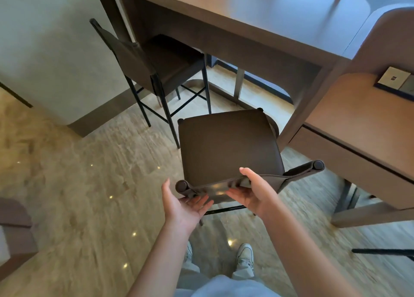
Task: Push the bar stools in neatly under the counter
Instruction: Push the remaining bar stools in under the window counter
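Near stool (228, 149) out from bench (257, 12), seat pointing far-right toward gap. Both hands at backrest: left hand (186, 203) released, palm up; right hand (253, 192) grasping top edge, nearer bench.

The near stool's (228, 144) legs hide beneath its seat; the counter (257, 12) runs past the top edge.

Near stool (228, 146) outside counter (257, 21); right hand (253, 191) grips backrest, left hand (186, 205) open beneath it. Second stool (161, 61) partly under counter.
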A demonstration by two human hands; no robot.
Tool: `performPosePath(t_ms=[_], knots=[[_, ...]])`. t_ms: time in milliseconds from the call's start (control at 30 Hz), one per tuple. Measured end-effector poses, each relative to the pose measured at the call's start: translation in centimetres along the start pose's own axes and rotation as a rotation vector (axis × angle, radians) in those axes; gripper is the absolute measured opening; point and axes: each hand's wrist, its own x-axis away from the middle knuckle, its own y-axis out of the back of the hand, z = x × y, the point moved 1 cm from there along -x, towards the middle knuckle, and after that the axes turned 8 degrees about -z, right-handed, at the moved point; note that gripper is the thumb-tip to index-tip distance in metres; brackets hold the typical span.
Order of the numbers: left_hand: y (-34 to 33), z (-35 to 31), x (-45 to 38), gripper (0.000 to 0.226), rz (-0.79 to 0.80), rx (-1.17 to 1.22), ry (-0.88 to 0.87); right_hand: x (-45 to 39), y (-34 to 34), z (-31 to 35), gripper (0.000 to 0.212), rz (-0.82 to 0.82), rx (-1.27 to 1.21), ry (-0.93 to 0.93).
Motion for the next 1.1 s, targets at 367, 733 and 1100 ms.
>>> performPosePath(t_ms=[367,733,1100], knots=[[0.6,-3.8,-2.8,0.05,0.104,-0.293,0.232,0.2,-3.7,-2.0,0.035,-0.202,-0.116,0.109],[0.3,-2.8,-4.9,0.061,0.133,-0.244,0.301,-0.2,-2.9,-0.7,0.032,-0.204,-0.131,0.066],[-1.6,-5.6,-6.7,0.055,0.199,-0.217,0.216,-0.9,-4.7,0.9,0.035,-0.09,-0.103,0.054]])
